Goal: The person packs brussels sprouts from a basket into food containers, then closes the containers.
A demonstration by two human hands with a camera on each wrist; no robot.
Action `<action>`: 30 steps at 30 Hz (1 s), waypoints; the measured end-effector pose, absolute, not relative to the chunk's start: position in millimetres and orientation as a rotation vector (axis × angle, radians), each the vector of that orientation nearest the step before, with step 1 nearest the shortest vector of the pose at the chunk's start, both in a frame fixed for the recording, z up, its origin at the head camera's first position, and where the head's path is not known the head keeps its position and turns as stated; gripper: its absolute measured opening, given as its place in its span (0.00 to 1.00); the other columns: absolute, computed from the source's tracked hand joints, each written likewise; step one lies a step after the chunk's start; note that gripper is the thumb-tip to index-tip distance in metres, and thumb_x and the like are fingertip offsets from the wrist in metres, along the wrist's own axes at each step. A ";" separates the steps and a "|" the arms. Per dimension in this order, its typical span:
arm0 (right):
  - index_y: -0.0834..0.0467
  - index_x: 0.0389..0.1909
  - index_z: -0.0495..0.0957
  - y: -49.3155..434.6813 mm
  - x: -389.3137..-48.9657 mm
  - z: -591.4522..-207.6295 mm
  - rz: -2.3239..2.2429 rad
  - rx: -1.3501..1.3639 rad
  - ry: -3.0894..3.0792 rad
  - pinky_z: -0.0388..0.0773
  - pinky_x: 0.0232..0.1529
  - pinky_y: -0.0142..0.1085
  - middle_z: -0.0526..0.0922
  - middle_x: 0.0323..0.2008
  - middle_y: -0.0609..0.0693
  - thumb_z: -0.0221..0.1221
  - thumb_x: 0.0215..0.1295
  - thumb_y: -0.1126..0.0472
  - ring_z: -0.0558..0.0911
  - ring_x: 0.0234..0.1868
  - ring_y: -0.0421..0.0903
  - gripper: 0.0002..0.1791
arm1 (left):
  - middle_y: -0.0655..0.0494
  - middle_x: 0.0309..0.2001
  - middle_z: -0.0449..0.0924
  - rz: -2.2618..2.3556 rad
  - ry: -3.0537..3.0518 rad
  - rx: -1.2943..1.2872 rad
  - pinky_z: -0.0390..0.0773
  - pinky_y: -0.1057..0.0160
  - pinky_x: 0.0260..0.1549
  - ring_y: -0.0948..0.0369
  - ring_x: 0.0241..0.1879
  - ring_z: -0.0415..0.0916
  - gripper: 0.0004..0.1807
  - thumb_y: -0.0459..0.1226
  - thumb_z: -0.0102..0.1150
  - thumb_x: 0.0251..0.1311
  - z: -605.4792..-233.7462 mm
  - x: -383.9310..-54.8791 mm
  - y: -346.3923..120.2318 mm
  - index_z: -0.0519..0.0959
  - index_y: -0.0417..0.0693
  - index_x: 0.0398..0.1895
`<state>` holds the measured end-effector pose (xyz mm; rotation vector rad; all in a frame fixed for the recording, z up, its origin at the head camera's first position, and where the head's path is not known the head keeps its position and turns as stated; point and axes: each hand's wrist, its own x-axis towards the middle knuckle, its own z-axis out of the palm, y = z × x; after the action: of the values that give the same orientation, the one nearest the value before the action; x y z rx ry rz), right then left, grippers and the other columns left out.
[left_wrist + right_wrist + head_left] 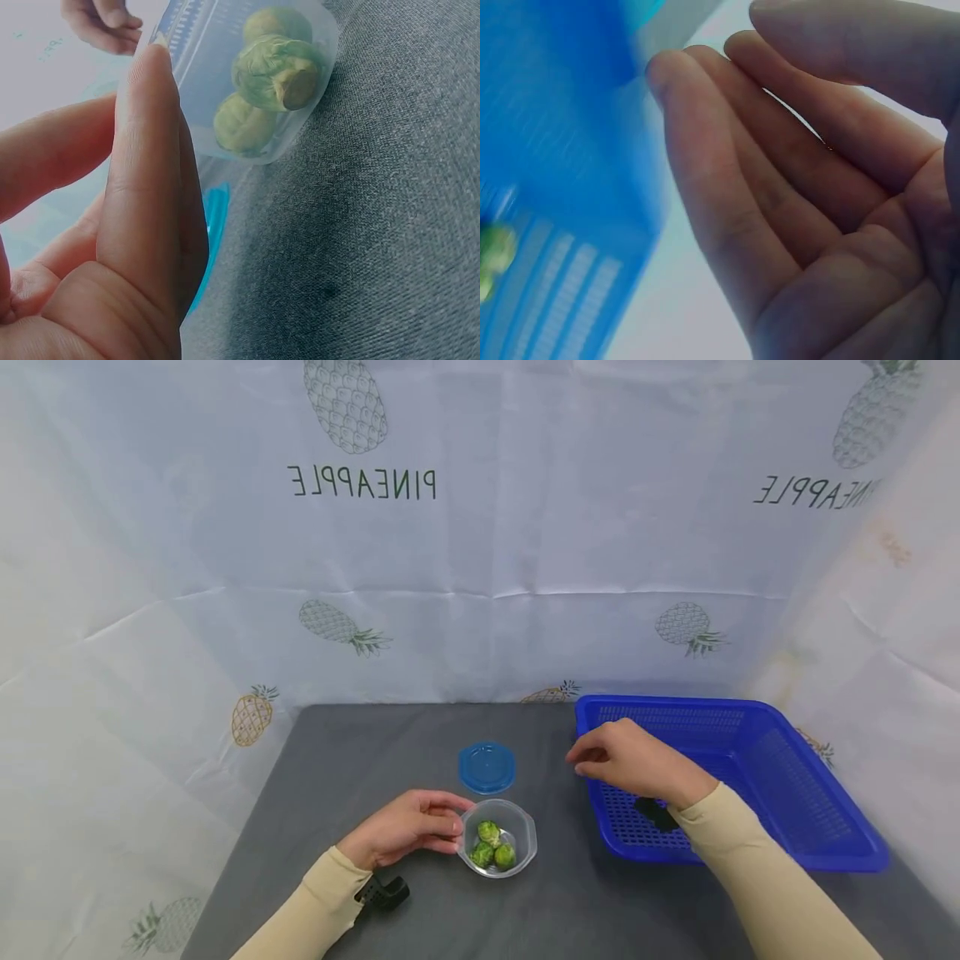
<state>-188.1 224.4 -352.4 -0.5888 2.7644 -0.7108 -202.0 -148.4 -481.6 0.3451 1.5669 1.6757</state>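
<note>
A small clear plastic container (pixel 525 827) stands on the grey table with three Brussels sprouts (pixel 488 832) in it. At its left side my left hand (pixel 414 825) holds the rim between thumb and fingers. In the left wrist view the thumb (pixel 146 150) lies along the container wall, the sprouts (pixel 277 71) showing through the clear plastic. My right hand (pixel 626 758) hovers over the left rim of a blue basket (pixel 795 777). Its fingers (pixel 712 172) are loosely bent with nothing between them and the thumb, as the right wrist view shows.
Behind the container lies a blue lid (pixel 487 767) on the table (pixel 360 752). A blurred green thing (pixel 495 251) shows at the basket in the right wrist view. My right forearm (pixel 757 860) crosses the basket's front. Pineapple-print curtains (pixel 510 543) hang around the table.
</note>
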 end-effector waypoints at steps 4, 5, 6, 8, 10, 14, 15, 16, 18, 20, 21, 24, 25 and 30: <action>0.51 0.54 0.91 257.2 -198.1 -355.7 -0.738 -0.502 2.786 0.89 0.45 0.41 0.92 0.49 0.46 0.65 0.77 0.59 0.89 0.45 0.40 0.11 | 0.53 0.46 0.86 1.675 1.561 0.348 0.92 0.61 0.50 0.61 0.43 0.88 0.29 0.33 0.66 0.75 -483.9 -199.8 -149.8 0.73 0.34 0.75; 0.51 0.55 0.91 264.4 -199.6 -356.8 -0.746 -0.481 2.790 0.89 0.47 0.43 0.92 0.50 0.46 0.66 0.77 0.59 0.89 0.46 0.41 0.11 | 0.53 0.46 0.86 1.676 1.558 0.352 0.92 0.61 0.51 0.61 0.43 0.88 0.29 0.33 0.66 0.75 -484.4 -199.5 -150.3 0.73 0.33 0.75; 0.51 0.55 0.91 270.9 -201.0 -357.8 -0.751 -0.461 2.793 0.90 0.48 0.44 0.92 0.50 0.47 0.66 0.77 0.58 0.90 0.47 0.43 0.11 | 0.53 0.46 0.86 1.677 1.554 0.355 0.92 0.61 0.51 0.61 0.43 0.88 0.29 0.34 0.66 0.75 -484.7 -199.2 -150.6 0.73 0.33 0.75; 0.51 0.55 0.91 282.6 -203.7 -360.5 -0.744 -0.428 2.798 0.90 0.50 0.48 0.92 0.50 0.48 0.66 0.77 0.57 0.90 0.49 0.45 0.11 | 0.53 0.47 0.85 1.680 1.546 0.362 0.92 0.61 0.51 0.61 0.43 0.88 0.30 0.34 0.66 0.75 -485.1 -198.9 -151.1 0.72 0.33 0.75; 0.53 0.55 0.91 292.6 -206.7 -363.8 -0.730 -0.403 2.793 0.90 0.53 0.51 0.92 0.51 0.48 0.65 0.77 0.57 0.90 0.50 0.47 0.11 | 0.53 0.47 0.85 1.683 1.539 0.367 0.92 0.61 0.51 0.61 0.43 0.88 0.30 0.34 0.66 0.75 -485.3 -198.7 -151.2 0.72 0.32 0.75; 0.57 0.56 0.90 310.7 -212.4 -373.5 -0.715 -0.348 2.753 0.90 0.55 0.54 0.92 0.51 0.52 0.66 0.76 0.59 0.90 0.52 0.50 0.13 | 0.53 0.46 0.85 1.684 1.536 0.369 0.92 0.62 0.50 0.62 0.43 0.88 0.30 0.34 0.65 0.75 -485.4 -198.9 -151.1 0.72 0.32 0.75; 0.58 0.56 0.89 314.9 -213.4 -376.4 -0.715 -0.329 2.741 0.90 0.55 0.55 0.92 0.51 0.53 0.67 0.75 0.59 0.90 0.51 0.50 0.13 | 0.54 0.46 0.85 1.684 1.536 0.369 0.92 0.62 0.50 0.62 0.43 0.88 0.29 0.34 0.65 0.75 -485.4 -199.0 -151.0 0.72 0.32 0.75; 0.60 0.56 0.89 319.2 -214.2 -379.6 -0.715 -0.318 2.730 0.89 0.55 0.55 0.92 0.51 0.54 0.68 0.74 0.60 0.90 0.51 0.51 0.14 | 0.54 0.45 0.85 1.684 1.534 0.369 0.92 0.62 0.50 0.62 0.43 0.88 0.29 0.34 0.65 0.75 -485.3 -199.1 -151.0 0.72 0.32 0.75; 0.62 0.56 0.89 326.6 -215.6 -386.6 -0.733 -0.294 2.701 0.89 0.55 0.56 0.92 0.51 0.57 0.69 0.72 0.61 0.91 0.49 0.51 0.15 | 0.54 0.45 0.85 1.682 1.533 0.368 0.92 0.62 0.50 0.62 0.43 0.88 0.30 0.34 0.65 0.75 -484.9 -199.4 -150.8 0.72 0.32 0.75; 0.63 0.55 0.88 332.6 -216.7 -393.6 -0.748 -0.275 2.680 0.90 0.55 0.56 0.92 0.51 0.58 0.70 0.70 0.61 0.91 0.49 0.51 0.16 | 0.54 0.46 0.85 1.681 1.531 0.369 0.92 0.62 0.50 0.62 0.43 0.88 0.30 0.34 0.65 0.75 -484.5 -199.9 -150.7 0.72 0.32 0.75; 0.63 0.55 0.88 335.2 -217.4 -397.2 -0.752 -0.269 2.671 0.90 0.55 0.56 0.92 0.51 0.58 0.71 0.69 0.61 0.91 0.48 0.51 0.16 | 0.54 0.46 0.85 1.680 1.532 0.370 0.92 0.62 0.50 0.62 0.43 0.88 0.30 0.34 0.65 0.75 -484.3 -200.3 -150.5 0.72 0.32 0.75; 0.64 0.55 0.88 341.0 -219.4 -406.5 -0.766 -0.251 2.650 0.90 0.55 0.56 0.92 0.51 0.58 0.72 0.68 0.62 0.90 0.49 0.52 0.17 | 0.54 0.46 0.85 1.680 1.530 0.373 0.92 0.62 0.50 0.62 0.43 0.88 0.30 0.34 0.65 0.75 -484.0 -201.5 -150.0 0.71 0.32 0.76; 0.64 0.55 0.88 342.6 -220.0 -409.1 -0.767 -0.244 2.646 0.90 0.55 0.56 0.92 0.51 0.58 0.72 0.68 0.61 0.90 0.50 0.52 0.17 | 0.54 0.46 0.85 1.680 1.529 0.374 0.92 0.62 0.50 0.62 0.43 0.88 0.30 0.34 0.65 0.76 -484.1 -201.9 -149.8 0.71 0.32 0.76; 0.63 0.55 0.89 348.4 -221.9 -417.2 -0.778 -0.223 2.635 0.90 0.54 0.56 0.92 0.51 0.57 0.73 0.67 0.61 0.91 0.49 0.52 0.18 | 0.55 0.45 0.85 1.678 1.523 0.382 0.92 0.62 0.50 0.62 0.43 0.88 0.30 0.33 0.64 0.76 -484.0 -203.3 -148.6 0.71 0.31 0.76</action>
<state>-221.9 348.4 -417.2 -0.2228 2.6350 -0.7779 -203.3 -148.6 -484.0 0.3817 1.5231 1.6777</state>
